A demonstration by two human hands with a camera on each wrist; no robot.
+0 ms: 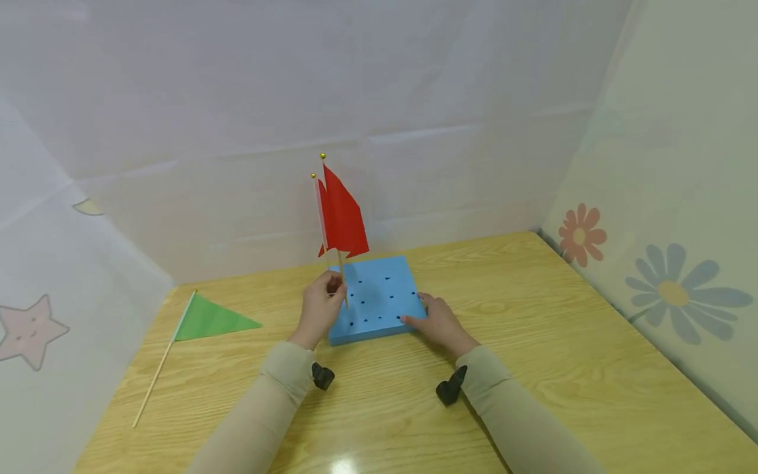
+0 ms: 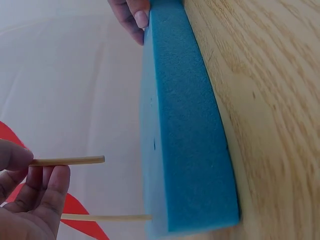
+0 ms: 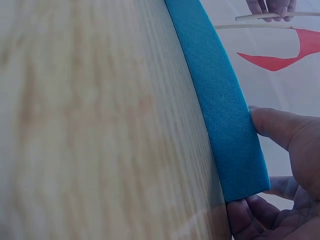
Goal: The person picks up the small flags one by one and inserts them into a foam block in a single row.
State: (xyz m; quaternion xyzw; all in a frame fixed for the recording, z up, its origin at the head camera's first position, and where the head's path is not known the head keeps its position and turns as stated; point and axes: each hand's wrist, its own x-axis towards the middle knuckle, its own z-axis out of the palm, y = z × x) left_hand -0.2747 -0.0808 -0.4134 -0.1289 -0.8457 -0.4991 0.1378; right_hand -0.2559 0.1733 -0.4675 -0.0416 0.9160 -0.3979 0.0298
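Observation:
My left hand [image 1: 322, 306] pinches the wooden stick of a red flag [image 1: 346, 214] between thumb and fingers. In the left wrist view the stick's lower end [image 2: 90, 160] is free in the air, apart from the blue foam block [image 1: 376, 289]. Behind it, a second red flag [image 1: 322, 217] stands upright, its stick [image 2: 115, 217] meeting the block's top near the left side. Several small holes dot that top face. At the block's right front corner my right hand [image 1: 441, 326] grips it, thumb [image 3: 277, 125] at the top edge and fingers against the side.
A green triangular flag [image 1: 213, 320] on a wooden stick lies on the left of the wooden table [image 1: 533, 368]. A pale cloth backdrop [image 1: 444, 118] rises behind the table, with printed cloth walls at both sides. Black wrist devices [image 1: 450, 388] sit at both cuffs.

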